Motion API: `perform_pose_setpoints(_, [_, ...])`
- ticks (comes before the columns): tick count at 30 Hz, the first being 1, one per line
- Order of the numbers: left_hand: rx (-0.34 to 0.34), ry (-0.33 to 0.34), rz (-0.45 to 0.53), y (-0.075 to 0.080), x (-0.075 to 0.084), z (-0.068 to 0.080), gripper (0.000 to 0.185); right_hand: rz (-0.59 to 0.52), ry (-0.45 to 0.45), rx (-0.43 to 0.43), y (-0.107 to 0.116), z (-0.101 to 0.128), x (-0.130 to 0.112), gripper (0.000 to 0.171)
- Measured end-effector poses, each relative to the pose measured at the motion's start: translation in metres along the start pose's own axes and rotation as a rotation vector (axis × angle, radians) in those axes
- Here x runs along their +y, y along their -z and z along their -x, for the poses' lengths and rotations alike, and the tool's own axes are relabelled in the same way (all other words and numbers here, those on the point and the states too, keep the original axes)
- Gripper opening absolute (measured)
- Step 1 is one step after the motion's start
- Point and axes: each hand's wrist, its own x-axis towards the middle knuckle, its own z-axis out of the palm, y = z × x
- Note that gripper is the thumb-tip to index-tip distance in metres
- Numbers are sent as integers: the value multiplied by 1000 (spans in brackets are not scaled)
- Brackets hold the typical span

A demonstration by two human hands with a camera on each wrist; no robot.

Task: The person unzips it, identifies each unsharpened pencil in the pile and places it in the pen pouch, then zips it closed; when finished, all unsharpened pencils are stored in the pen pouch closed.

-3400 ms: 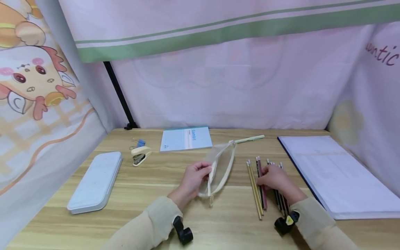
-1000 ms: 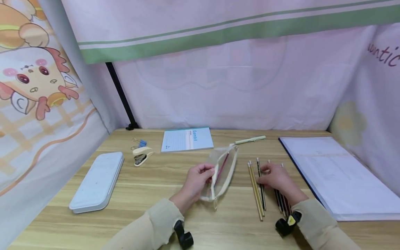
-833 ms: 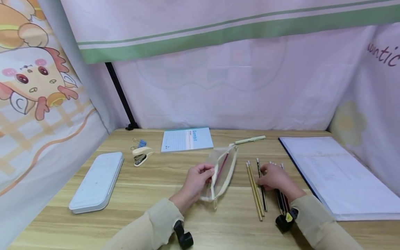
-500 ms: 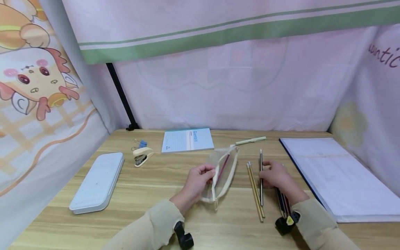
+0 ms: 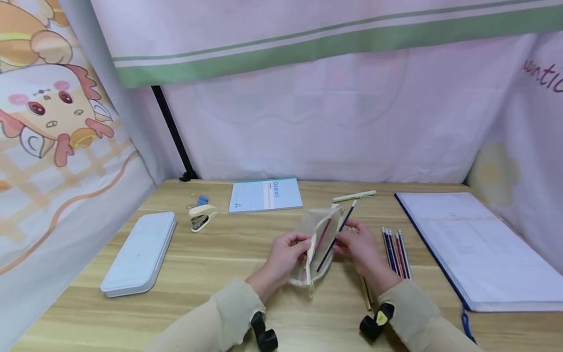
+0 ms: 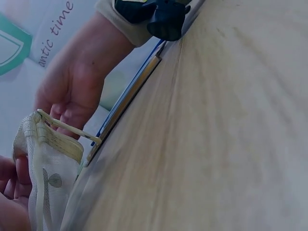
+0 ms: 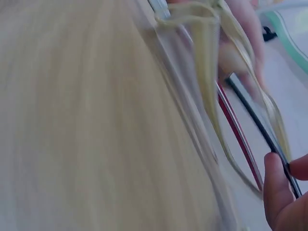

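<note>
My left hand (image 5: 283, 254) pinches the near rim of a cream mesh zip pouch (image 5: 313, 219), whose mouth gapes toward the right. Inside leans a dark red pencil (image 5: 324, 234). A dark pencil (image 5: 349, 213) slants across the mouth, pinched between thumb and fingers of my right hand (image 5: 361, 248). In the right wrist view this dark pencil (image 7: 257, 118) points into the pouch with its lower end between the two edges. Gold pencils (image 5: 365, 293) lie partly hidden beneath the right forearm. Several pencils (image 5: 396, 252) lie side by side to the right.
A white case (image 5: 140, 254) lies at left, near a cream stapler (image 5: 202, 216) and blue binder clip (image 5: 202, 200). Behind are a blue notebook (image 5: 266, 195) and a pale green pen (image 5: 354, 196). A large paper pad (image 5: 479, 249) covers the right side.
The dark red pencil has gone from the table into the pouch. My right hand has then picked up the dark pencil and carried it left to the pouch mouth. The left hand keeps its hold.
</note>
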Motion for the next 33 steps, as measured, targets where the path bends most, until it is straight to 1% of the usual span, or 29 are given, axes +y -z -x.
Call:
perform_pose_setpoints(3, [-2, 2, 1, -2, 0, 0, 20, 41, -12, -11, -13, 1, 7, 53])
perform_pose_setpoints(7, [4, -11, 1, -4, 0, -2, 20, 46, -31, -29, -28, 3, 15, 47])
perform_pose_setpoints(10, [9, -15, 9, -5, 0, -2, 20, 33, -51, -42, -34, 4, 18, 44])
perform_pose_setpoints(12, [7, -15, 14, -6, 1, -2, 21, 42, -62, -44, -34, 4, 19, 46])
perform_pose_setpoints(17, [2, -17, 18, -7, 2, -1, 21, 95, -34, -45, -23, 5, 15, 50])
perform_pose_setpoints(20, [6, -15, 17, -5, 2, -1, 21, 94, -5, -63, -10, 5, 7, 49])
perform_pose_setpoints(23, [13, -5, 15, -3, 2, 0, 21, 98, 9, -74, 9, 3, 0, 48])
perform_pose_setpoints(25, [16, 1, 10, -1, 2, 1, 21, 147, 9, -66, 22, 2, -4, 48])
perform_pose_setpoints(26, [18, 5, 10, -1, 2, 1, 21, 190, 9, -62, 28, 1, -6, 48])
perform_pose_setpoints(29, [19, 8, 5, 1, 2, 1, 20, 363, 4, -57, 45, 2, -8, 47])
perform_pose_setpoints(33, [19, 1, -2, 3, 3, 2, 21, 553, -12, -107, 59, 4, -8, 51])
